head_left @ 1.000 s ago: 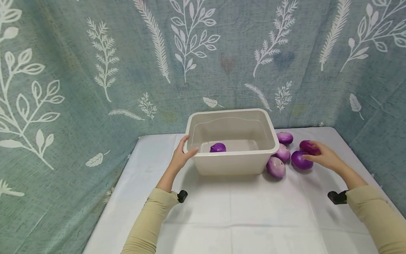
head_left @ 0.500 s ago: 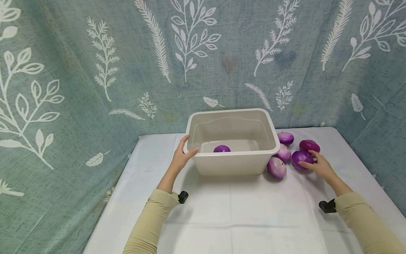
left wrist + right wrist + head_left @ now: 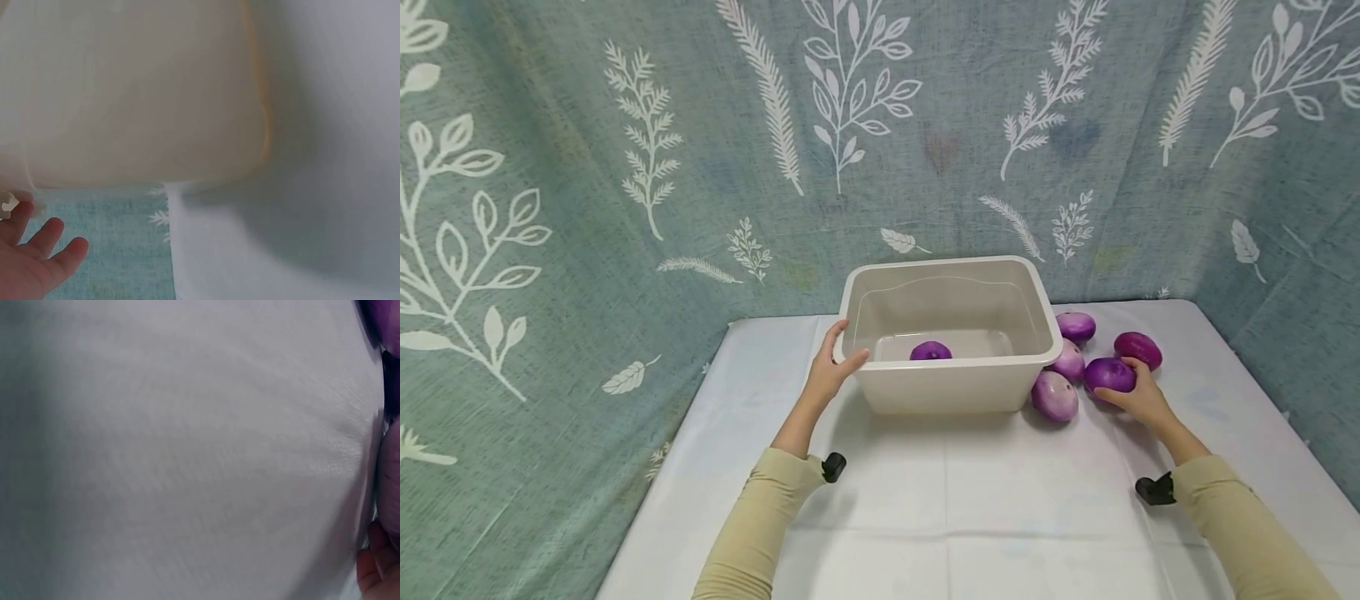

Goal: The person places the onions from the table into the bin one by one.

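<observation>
A pale beige plastic bin (image 3: 955,388) sits toward the back of the table, one purple onion (image 3: 931,351) inside it. My left hand (image 3: 822,375) holds the bin's left side, thumb at the front corner of the rim; in the left wrist view several fingertips (image 3: 75,247) show beside the bin wall. On the right, my right hand (image 3: 1144,402) grips a glossy purple onion (image 3: 1108,372) between thumb and fingers, close over the cloth. In the right wrist view only part of that hand (image 3: 380,565) appears, beneath an onion (image 3: 390,481).
Between bin and right hand lie a pale onion (image 3: 1055,396), a pinkish one (image 3: 1067,362) and a purple one (image 3: 1077,326). A darker magenta onion (image 3: 1138,348) lies behind the right hand. White cloth (image 3: 985,500) covers the table; a green patterned curtain (image 3: 955,200) hangs behind.
My right hand has come left from the magenta onion onto the purple one, which shifted slightly left. The onion inside the bin has rolled right. The left hand stays put.
</observation>
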`<act>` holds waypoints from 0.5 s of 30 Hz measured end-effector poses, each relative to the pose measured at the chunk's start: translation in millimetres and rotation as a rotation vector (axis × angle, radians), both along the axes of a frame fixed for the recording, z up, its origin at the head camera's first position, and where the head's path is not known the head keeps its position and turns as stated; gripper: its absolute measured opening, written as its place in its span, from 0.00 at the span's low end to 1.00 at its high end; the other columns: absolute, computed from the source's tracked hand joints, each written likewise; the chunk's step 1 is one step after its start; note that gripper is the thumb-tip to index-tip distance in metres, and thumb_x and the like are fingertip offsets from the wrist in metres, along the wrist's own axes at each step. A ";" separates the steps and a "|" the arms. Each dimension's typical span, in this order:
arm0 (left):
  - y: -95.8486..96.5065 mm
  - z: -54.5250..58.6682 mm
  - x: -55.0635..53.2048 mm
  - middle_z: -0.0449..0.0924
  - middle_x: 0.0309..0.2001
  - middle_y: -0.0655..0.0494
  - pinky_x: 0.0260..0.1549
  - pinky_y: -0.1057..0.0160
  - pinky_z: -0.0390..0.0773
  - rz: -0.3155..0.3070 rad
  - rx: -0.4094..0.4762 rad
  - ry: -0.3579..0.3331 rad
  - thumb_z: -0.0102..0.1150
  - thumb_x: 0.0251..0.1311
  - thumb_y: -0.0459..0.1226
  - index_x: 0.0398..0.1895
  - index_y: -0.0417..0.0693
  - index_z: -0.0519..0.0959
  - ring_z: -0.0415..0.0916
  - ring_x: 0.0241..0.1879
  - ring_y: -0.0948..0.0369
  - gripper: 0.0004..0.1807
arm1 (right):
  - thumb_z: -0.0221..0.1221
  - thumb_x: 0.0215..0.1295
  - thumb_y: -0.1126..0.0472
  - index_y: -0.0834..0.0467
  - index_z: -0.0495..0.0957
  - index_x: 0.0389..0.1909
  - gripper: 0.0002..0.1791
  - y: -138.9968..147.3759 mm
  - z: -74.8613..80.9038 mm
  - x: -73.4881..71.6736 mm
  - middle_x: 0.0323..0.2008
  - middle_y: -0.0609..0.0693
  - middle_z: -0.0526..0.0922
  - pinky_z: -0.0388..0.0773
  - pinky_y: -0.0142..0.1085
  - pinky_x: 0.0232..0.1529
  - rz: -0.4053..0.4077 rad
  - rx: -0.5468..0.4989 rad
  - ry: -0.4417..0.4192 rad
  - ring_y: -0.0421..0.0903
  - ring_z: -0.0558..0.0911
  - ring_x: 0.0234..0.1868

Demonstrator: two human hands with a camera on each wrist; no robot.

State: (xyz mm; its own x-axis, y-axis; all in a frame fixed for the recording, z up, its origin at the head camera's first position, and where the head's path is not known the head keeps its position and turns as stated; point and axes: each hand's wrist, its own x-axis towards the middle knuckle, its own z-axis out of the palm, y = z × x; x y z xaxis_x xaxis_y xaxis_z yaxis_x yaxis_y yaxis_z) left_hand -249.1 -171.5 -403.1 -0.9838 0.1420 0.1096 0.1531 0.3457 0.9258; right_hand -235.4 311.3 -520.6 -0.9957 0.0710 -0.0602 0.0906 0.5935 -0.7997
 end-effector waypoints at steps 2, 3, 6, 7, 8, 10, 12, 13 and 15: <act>0.3 -0.8 -0.2 0.49 0.70 0.44 0.61 0.43 0.57 0.001 0.006 0.001 0.56 0.58 0.39 0.69 0.42 0.51 0.48 0.68 0.46 0.38 | 0.61 0.56 0.53 0.70 0.42 0.65 0.48 -0.1 -0.9 -0.1 0.59 0.78 0.52 0.55 0.62 0.58 -0.006 -0.003 0.007 0.73 0.57 0.59; 0.2 -1.4 -0.3 0.49 0.70 0.44 0.61 0.43 0.57 0.003 0.006 0.000 0.56 0.58 0.39 0.69 0.42 0.51 0.48 0.68 0.46 0.38 | 0.61 0.56 0.53 0.69 0.42 0.65 0.48 0.0 -1.1 -0.1 0.59 0.78 0.52 0.55 0.62 0.58 -0.009 -0.003 0.008 0.73 0.58 0.59; -0.1 -3.4 -1.4 0.49 0.70 0.45 0.61 0.43 0.56 0.006 0.015 -0.007 0.56 0.58 0.39 0.69 0.43 0.51 0.47 0.68 0.47 0.38 | 0.62 0.55 0.52 0.69 0.42 0.65 0.49 1.0 -0.8 0.0 0.59 0.78 0.53 0.56 0.62 0.57 -0.019 0.001 0.002 0.73 0.58 0.58; -0.2 -3.8 -1.7 0.49 0.70 0.45 0.61 0.43 0.56 0.006 0.016 -0.010 0.56 0.58 0.40 0.69 0.44 0.51 0.46 0.68 0.47 0.38 | 0.62 0.55 0.51 0.68 0.42 0.65 0.49 1.4 -0.2 0.2 0.59 0.78 0.53 0.56 0.62 0.57 -0.022 0.002 0.000 0.73 0.58 0.58; -0.3 -4.5 -2.2 0.48 0.70 0.45 0.61 0.43 0.56 0.005 0.018 -0.012 0.56 0.58 0.40 0.69 0.44 0.51 0.46 0.69 0.47 0.38 | 0.62 0.55 0.51 0.68 0.42 0.65 0.49 1.9 0.6 0.6 0.60 0.78 0.53 0.56 0.62 0.57 -0.024 0.000 -0.005 0.73 0.58 0.58; -0.5 -5.2 -2.6 0.48 0.70 0.45 0.62 0.43 0.55 0.004 0.018 -0.014 0.56 0.58 0.40 0.69 0.44 0.51 0.44 0.69 0.48 0.38 | 0.62 0.55 0.51 0.68 0.42 0.66 0.49 3.0 3.0 1.2 0.60 0.78 0.53 0.56 0.62 0.57 -0.028 0.001 -0.004 0.73 0.58 0.58; -0.6 -5.3 -2.8 0.48 0.70 0.45 0.62 0.43 0.55 0.003 0.018 -0.014 0.56 0.58 0.40 0.69 0.44 0.51 0.44 0.69 0.48 0.38 | 0.62 0.55 0.51 0.68 0.42 0.66 0.50 3.9 6.4 1.8 0.60 0.78 0.53 0.56 0.63 0.57 -0.032 0.001 0.001 0.73 0.58 0.59; -0.6 -5.1 -2.8 0.48 0.70 0.45 0.62 0.43 0.55 0.003 0.019 -0.014 0.56 0.58 0.40 0.69 0.43 0.51 0.44 0.69 0.48 0.38 | 0.62 0.55 0.51 0.68 0.42 0.66 0.50 4.5 8.2 1.9 0.60 0.78 0.53 0.56 0.63 0.57 -0.031 0.003 0.004 0.73 0.57 0.59; -0.6 -4.3 -2.6 0.48 0.70 0.45 0.62 0.43 0.54 0.004 0.018 -0.013 0.55 0.59 0.39 0.69 0.43 0.50 0.44 0.69 0.48 0.38 | 0.62 0.55 0.50 0.68 0.42 0.66 0.49 5.7 11.9 1.8 0.60 0.78 0.52 0.56 0.64 0.57 -0.033 0.012 0.010 0.73 0.57 0.59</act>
State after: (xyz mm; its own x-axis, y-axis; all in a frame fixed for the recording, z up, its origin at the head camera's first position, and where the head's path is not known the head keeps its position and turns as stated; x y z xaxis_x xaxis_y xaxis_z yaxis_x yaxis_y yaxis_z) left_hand -251.7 -172.1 -407.5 -0.9856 0.1366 0.0996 0.1401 0.3295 0.9337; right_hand -233.7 316.9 -508.6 -0.9933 0.1049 -0.0494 0.1028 0.5995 -0.7937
